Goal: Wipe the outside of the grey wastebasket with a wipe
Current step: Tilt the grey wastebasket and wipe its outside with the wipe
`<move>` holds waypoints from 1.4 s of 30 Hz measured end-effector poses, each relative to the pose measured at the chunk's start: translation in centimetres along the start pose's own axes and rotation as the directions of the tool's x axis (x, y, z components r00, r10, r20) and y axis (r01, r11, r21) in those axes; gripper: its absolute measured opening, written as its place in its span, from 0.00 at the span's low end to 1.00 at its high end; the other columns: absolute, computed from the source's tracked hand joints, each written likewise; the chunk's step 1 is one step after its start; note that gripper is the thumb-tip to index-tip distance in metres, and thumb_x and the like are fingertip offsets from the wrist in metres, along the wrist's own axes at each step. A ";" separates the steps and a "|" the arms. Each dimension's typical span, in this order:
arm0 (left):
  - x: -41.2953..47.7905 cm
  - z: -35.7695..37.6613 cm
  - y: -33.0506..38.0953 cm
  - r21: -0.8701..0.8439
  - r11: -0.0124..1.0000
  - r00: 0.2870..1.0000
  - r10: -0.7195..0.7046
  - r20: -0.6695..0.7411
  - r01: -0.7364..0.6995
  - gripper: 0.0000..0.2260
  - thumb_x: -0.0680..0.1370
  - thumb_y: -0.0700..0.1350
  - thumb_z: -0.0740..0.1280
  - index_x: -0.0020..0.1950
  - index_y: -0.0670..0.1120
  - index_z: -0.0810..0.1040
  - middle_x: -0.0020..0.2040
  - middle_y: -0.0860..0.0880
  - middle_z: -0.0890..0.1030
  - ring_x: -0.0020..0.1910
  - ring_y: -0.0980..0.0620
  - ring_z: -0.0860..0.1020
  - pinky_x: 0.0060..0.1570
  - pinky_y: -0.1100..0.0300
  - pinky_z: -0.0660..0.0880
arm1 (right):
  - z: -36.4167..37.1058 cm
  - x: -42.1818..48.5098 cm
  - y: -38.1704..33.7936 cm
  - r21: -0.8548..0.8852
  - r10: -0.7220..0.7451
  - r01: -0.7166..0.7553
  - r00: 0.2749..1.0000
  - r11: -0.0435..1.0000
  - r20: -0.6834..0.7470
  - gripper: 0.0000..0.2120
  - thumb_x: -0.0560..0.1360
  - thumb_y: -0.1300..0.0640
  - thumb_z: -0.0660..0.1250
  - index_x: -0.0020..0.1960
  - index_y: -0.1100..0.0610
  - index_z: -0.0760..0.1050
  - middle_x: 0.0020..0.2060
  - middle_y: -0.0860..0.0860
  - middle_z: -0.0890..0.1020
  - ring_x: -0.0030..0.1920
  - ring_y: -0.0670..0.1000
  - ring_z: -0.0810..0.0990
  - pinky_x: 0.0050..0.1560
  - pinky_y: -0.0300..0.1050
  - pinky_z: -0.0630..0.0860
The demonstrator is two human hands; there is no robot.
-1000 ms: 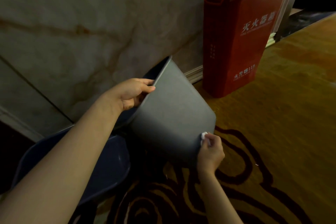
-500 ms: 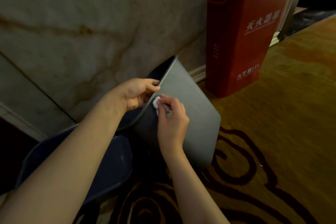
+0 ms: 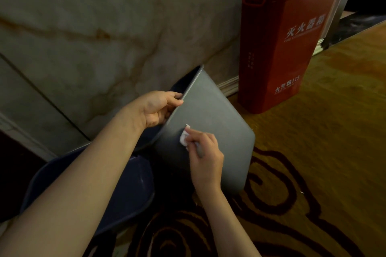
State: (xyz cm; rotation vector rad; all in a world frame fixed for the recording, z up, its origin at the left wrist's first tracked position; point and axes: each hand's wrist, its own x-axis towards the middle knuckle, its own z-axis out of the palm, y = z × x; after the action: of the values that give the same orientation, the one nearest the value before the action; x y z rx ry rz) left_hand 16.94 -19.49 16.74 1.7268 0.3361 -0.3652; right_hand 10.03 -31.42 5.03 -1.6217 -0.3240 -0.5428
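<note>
My right hand (image 3: 205, 153) is closed around a small white wipe (image 3: 184, 137), pinching it in the fingers and pressing it flat against the side of the grey wastebasket (image 3: 219, 123). The wipe touches the wall of the bin about halfway up, toward its left part. My left hand (image 3: 155, 108) grips the bin's rim, thumb on the outside edge and fingers curled inside the opening. The bin is tilted, its open mouth turned up and to the left toward the wall, its base low and to the right, near the floor; I cannot tell whether the base touches the carpet.

Below my left forearm sits a dark blue basin (image 3: 125, 190), just beside the bin. Behind both is a pale marble wall (image 3: 94, 27) with brown veins. To the right of the bin, close to the wall, stands an upright red box (image 3: 279, 52) with white Chinese lettering. The floor is a yellow carpet (image 3: 334, 131) with dark swirling lines.
</note>
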 end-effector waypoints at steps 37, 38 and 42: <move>3.3 0.4 3.4 0.319 0.947 0.999 -0.039 -0.031 0.047 0.07 0.77 0.41 0.60 0.52 0.49 0.75 0.44 0.48 0.80 0.36 0.54 0.78 0.34 0.62 0.77 | -4.4 -2.1 9.6 0.168 0.706 -0.733 0.526 0.659 -0.474 0.04 0.76 0.59 0.65 0.50 0.54 0.77 0.52 0.52 0.79 0.51 0.48 0.76 0.41 0.30 0.66; 3.4 0.9 3.4 0.321 0.946 0.999 -0.023 -0.039 0.034 0.08 0.77 0.37 0.59 0.48 0.47 0.75 0.44 0.46 0.79 0.38 0.51 0.77 0.34 0.60 0.78 | -4.5 -2.3 9.6 0.166 0.706 -0.734 0.525 0.658 -0.476 0.04 0.76 0.59 0.65 0.50 0.54 0.77 0.52 0.52 0.79 0.51 0.47 0.76 0.41 0.30 0.66; 3.6 2.5 3.0 0.228 0.972 0.994 0.075 -0.078 -0.056 0.12 0.74 0.27 0.56 0.40 0.43 0.72 0.39 0.41 0.76 0.37 0.46 0.76 0.31 0.55 0.78 | -4.9 -2.7 9.5 0.197 0.707 -0.729 0.501 0.655 -0.498 0.04 0.75 0.59 0.66 0.48 0.52 0.77 0.52 0.51 0.79 0.53 0.49 0.77 0.47 0.38 0.72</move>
State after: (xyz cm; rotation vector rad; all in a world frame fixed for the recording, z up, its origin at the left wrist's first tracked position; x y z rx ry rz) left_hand 21.36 -22.41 17.47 1.9758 0.3077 -0.2898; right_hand 11.80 -37.18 -4.16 -1.3956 0.7985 -0.3143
